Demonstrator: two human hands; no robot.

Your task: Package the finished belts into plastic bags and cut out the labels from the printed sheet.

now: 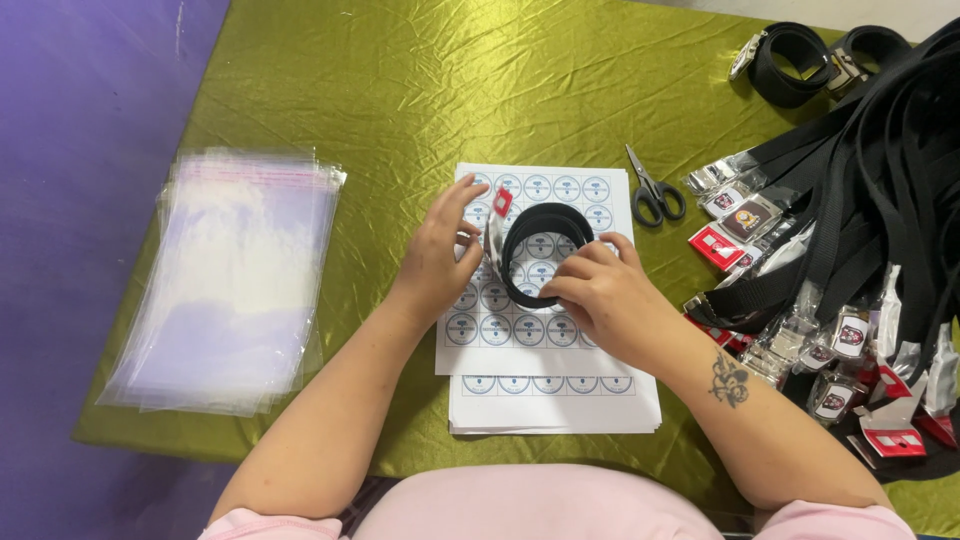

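While both hands close in on it, a black woven belt coiled into a standing loop [545, 252] sits on the upper part of a white sheet of round blue-and-white stickers [520, 330], near the middle of the bench. The right hand [600, 295] curls its fingers [578, 268] over the loop's right and near side, pinching the band between thumb and fingertips. The left hand [440, 255] comes in from the other side, fingers half spread, with the fingertips touching the loop's left edge where a plastic-wrapped metal buckle with a small red tag [499, 215] stands; it steadies that edge and does not grip it. The sticker sheet lies atop a stack of like sheets [555, 405] that shows at its near edge. A shiny olive-gold cloth [400, 90] covers the bench. Just beyond the sheet's far right corner lie grey-handled scissors [652, 190]. Along the right edge of the bench a heap of black belts with wrapped buckles and red tags [850, 230] spreads from the far corner down to the near one, with two rolled black belts [810, 60] at the far right. Toward the left edge lies a stack of clear plastic bags with a pink strip [235, 275], well apart from the hands.
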